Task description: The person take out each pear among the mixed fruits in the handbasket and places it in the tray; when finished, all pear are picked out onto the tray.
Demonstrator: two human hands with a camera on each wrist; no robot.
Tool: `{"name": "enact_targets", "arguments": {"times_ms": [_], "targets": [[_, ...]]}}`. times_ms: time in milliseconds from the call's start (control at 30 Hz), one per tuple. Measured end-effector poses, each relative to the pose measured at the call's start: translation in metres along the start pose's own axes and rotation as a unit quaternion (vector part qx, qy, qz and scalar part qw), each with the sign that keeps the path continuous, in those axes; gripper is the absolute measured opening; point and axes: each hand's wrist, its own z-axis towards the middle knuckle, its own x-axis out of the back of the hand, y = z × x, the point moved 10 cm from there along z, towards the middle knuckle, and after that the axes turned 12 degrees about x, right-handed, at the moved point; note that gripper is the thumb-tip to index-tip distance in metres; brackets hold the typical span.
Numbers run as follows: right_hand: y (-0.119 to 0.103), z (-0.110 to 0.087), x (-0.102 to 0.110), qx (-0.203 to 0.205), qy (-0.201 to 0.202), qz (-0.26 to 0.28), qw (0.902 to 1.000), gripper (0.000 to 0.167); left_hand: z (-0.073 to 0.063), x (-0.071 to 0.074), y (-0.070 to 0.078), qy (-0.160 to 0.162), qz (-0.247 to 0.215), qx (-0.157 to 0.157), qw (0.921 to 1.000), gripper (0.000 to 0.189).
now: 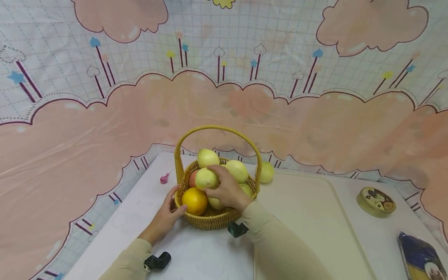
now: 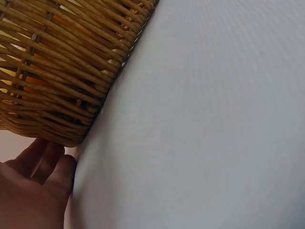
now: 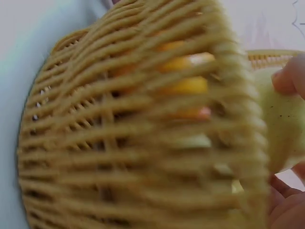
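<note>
A woven basket (image 1: 210,222) with a tall arched handle stands on the white table. My right hand (image 1: 227,187) grips a yellow-green pear (image 1: 205,179) over the basket; its speckled skin (image 3: 281,119) shows beyond the rim in the right wrist view. An orange (image 1: 194,201) lies at the basket's front left, a reddish fruit (image 1: 192,179) partly hidden behind it. More pears (image 1: 208,158) are heaped at the back and right. My left hand (image 1: 166,216) rests against the basket's left side, thumb at the front and fingers (image 2: 50,162) along the outer wall.
Another pear (image 1: 267,172) sits behind the basket's right side. A cream tray (image 1: 308,217) lies to the right, with a round tin (image 1: 376,202) and a dark blue packet (image 1: 421,256) beyond it. A pink-wrapped lollipop (image 1: 164,179) lies at left. A patterned curtain (image 1: 224,109) hangs behind.
</note>
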Motion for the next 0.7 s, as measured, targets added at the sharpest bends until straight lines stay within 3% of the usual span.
{"name": "enact_targets", "arguments": {"times_ms": [367,700], "targets": [[-0.007,-0.025,0.033,0.002,0.008,0.002,1.0,0.063,0.0,-0.001,-0.001,0.002,0.006,0.002,1.0,0.078],[-0.008,-0.046,0.034,-0.022,-0.013,0.007,0.9996,0.065,0.0,-0.001,0.001,0.007,0.007,-0.008,0.9999,0.077]]}}
